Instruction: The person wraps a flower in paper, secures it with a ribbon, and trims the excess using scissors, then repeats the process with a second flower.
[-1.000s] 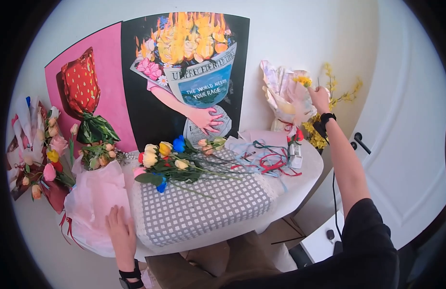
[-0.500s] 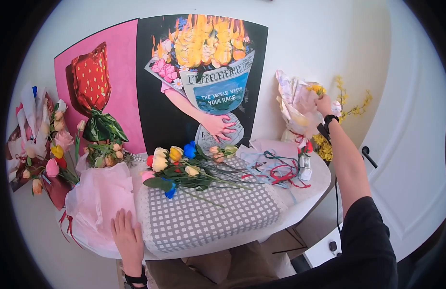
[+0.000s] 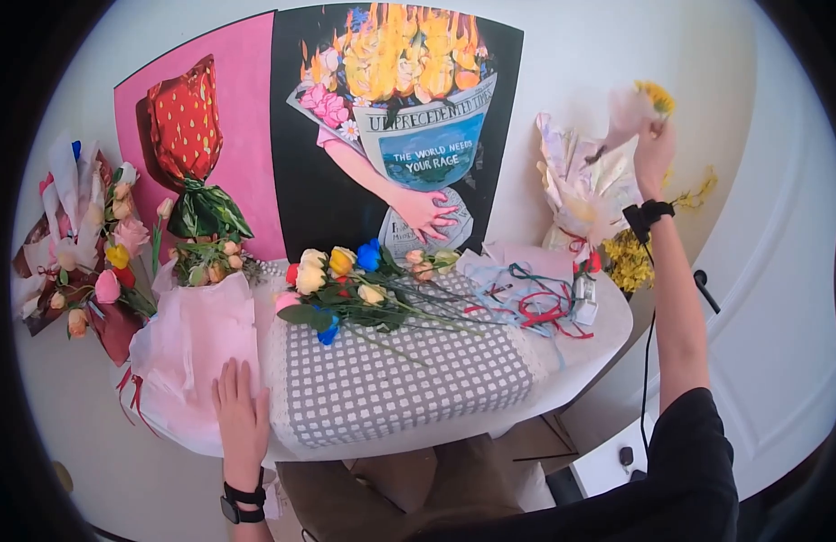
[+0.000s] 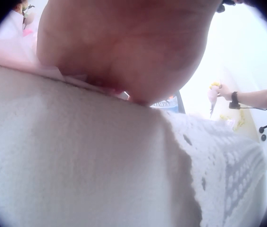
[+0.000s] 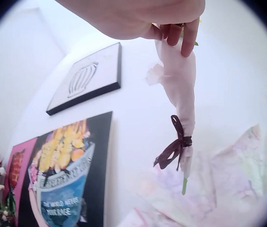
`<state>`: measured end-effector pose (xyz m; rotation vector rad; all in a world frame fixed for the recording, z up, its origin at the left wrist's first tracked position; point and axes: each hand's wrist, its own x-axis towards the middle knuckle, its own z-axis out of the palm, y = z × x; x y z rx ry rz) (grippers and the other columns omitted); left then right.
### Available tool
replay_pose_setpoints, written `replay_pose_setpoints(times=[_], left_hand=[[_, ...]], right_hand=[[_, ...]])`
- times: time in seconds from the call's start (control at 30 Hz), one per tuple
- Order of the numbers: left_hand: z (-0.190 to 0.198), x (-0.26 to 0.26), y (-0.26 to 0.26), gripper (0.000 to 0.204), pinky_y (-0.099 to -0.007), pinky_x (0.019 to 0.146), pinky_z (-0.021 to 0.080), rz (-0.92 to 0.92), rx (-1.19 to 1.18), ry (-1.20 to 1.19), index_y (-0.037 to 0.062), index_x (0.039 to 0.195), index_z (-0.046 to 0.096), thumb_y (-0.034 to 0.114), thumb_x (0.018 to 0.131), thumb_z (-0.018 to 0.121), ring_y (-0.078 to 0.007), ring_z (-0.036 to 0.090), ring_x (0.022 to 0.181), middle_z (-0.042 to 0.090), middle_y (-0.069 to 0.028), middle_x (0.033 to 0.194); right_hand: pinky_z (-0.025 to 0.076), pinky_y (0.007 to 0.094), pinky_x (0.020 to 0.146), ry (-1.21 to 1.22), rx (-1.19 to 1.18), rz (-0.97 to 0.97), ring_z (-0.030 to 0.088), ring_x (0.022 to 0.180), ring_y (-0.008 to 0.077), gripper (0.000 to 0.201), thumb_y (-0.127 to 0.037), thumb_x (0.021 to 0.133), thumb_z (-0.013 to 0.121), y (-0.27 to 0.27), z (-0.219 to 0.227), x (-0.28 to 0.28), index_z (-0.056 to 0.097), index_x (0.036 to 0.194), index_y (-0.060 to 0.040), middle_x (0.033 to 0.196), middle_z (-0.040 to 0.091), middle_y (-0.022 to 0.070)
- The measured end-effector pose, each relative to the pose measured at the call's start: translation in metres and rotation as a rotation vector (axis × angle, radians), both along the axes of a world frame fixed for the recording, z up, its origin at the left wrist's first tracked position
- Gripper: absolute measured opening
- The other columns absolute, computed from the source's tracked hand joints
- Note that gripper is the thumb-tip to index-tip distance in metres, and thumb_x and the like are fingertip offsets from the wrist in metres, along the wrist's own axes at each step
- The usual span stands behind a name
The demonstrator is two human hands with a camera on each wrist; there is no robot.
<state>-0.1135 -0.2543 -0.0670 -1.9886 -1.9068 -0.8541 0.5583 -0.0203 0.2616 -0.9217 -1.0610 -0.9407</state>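
My right hand [image 3: 655, 158] pinches a small single-flower bouquet near its top, up by the wall on the right. A yellow flower [image 3: 655, 97] shows above the fingers. In the right wrist view its pale pink wrapper [image 5: 178, 85] hangs down, tied with a dark ribbon bow [image 5: 173, 147], and a green stem end [image 5: 184, 185] sticks out below. Beneath it stands pale marbled wrapping paper [image 3: 581, 185] tied with red ribbon. My left hand [image 3: 242, 420] rests with straight fingers on pink tissue paper [image 3: 187, 330] at the table's left front edge.
Loose artificial flowers [image 3: 346, 285] lie on a grey checked cloth [image 3: 400, 388]. Tangled ribbons [image 3: 535, 298] lie at the right, beside a small white box [image 3: 584, 303]. Wrapped bouquets [image 3: 97, 244] stand at the far left. Two paintings lean behind; a white door [image 3: 752, 298] is at the right.
My right hand has lifted the wrapped yellow flower up and away from the marbled wrapping paper. My left hand stays on the pink tissue paper. The head view has shifted.
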Motion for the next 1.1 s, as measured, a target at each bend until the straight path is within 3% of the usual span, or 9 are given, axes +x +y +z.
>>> replay_pose_setpoints(times=[0.2,0.3,0.47,0.7,0.77,0.8,0.87,0.97,1.1], left_hand=[[0.022,-0.009,-0.001,0.050,-0.0576,0.123,0.019,0.039,0.045,0.122,-0.0035,0.146,0.045,0.022,0.103,0.051,-0.0441,0.031,0.147,0.037,-0.0248,0.157],[0.035,-0.012,-0.002,0.050,-0.0588,0.121,0.021,0.142,0.008,0.234,-0.0031,0.145,0.046,0.025,0.103,0.052,-0.0446,0.035,0.144,0.041,-0.0264,0.153],[0.047,-0.026,0.003,0.059,-0.0544,0.119,0.028,0.134,-0.490,0.074,-0.0031,0.144,0.047,0.039,0.103,0.050,-0.0435,0.040,0.141,0.044,-0.0289,0.151],[0.087,-0.036,0.021,0.057,-0.0513,0.113,0.037,0.089,-0.274,0.233,-0.0051,0.137,0.054,0.041,0.104,0.052,-0.0440,0.049,0.133,0.053,-0.0283,0.143],[0.128,-0.017,0.032,0.052,-0.0433,0.104,0.047,-0.282,-0.029,0.103,-0.0058,0.134,0.056,0.036,0.103,0.057,-0.0372,0.059,0.123,0.062,-0.0260,0.130],[0.149,0.000,0.033,0.052,-0.0433,0.104,0.047,-0.277,-0.026,0.106,-0.0058,0.134,0.056,0.036,0.103,0.057,-0.0372,0.059,0.123,0.062,-0.0260,0.130],[0.183,0.042,0.037,0.048,-0.0344,0.088,0.054,-0.455,-0.156,-0.176,-0.0075,0.130,0.059,0.031,0.102,0.061,-0.0271,0.070,0.102,0.071,-0.0194,0.109],[0.192,0.078,0.081,0.049,-0.0332,0.070,0.055,-0.611,-0.399,-0.398,-0.0090,0.115,0.066,0.038,0.102,0.062,-0.0242,0.072,0.078,0.073,-0.0147,0.088],[0.188,0.108,0.134,0.046,-0.0290,0.061,0.052,-0.697,-0.687,-0.436,-0.0073,0.108,0.069,0.038,0.102,0.064,-0.0135,0.067,0.067,0.071,-0.0087,0.080]], right_hand=[[0.040,0.0254,0.060,-0.056,0.110,0.321,0.041,0.069,0.0073,0.032,-0.012,0.097,0.070,-0.054,0.005,-0.092,0.044,0.080,-0.0041,0.077,0.046,-0.0017],[0.038,0.0239,0.060,-0.084,-0.014,0.598,0.042,0.070,0.0059,0.031,-0.011,0.098,0.070,-0.084,-0.006,-0.145,0.044,0.081,-0.0054,0.078,0.049,-0.0024],[0.041,0.0219,0.061,-0.075,-0.141,0.908,0.053,0.073,0.0055,0.036,-0.006,0.097,0.070,-0.098,-0.048,-0.216,0.038,0.080,-0.0085,0.092,0.055,0.0000],[0.052,0.0248,0.067,-0.045,-0.378,1.231,0.057,0.076,0.0061,0.037,-0.001,0.097,0.066,-0.065,-0.121,-0.289,0.033,0.081,-0.0089,0.088,0.050,-0.0001],[0.053,0.0243,0.063,0.004,-0.641,1.366,0.057,0.076,0.0050,0.036,-0.002,0.097,0.066,-0.071,-0.134,-0.313,0.034,0.081,-0.0087,0.086,0.049,-0.0011],[0.053,0.0239,0.062,-0.020,-0.675,1.391,0.058,0.076,0.0045,0.036,-0.003,0.096,0.066,-0.069,-0.139,-0.321,0.034,0.081,-0.0087,0.085,0.049,-0.0014],[0.050,0.0236,0.061,-0.041,-0.746,1.477,0.057,0.075,0.0039,0.036,-0.003,0.095,0.067,-0.064,-0.146,-0.337,0.035,0.081,-0.0092,0.082,0.049,-0.0023],[0.047,0.0233,0.060,-0.117,-0.817,1.473,0.056,0.075,0.0038,0.036,-0.004,0.094,0.068,-0.051,-0.152,-0.346,0.036,0.081,-0.0097,0.081,0.048,-0.0028],[0.048,0.0235,0.061,-0.079,-0.709,1.444,0.055,0.073,0.0039,0.034,-0.004,0.095,0.068,-0.029,-0.158,-0.344,0.037,0.082,-0.0100,0.081,0.049,-0.0031]])
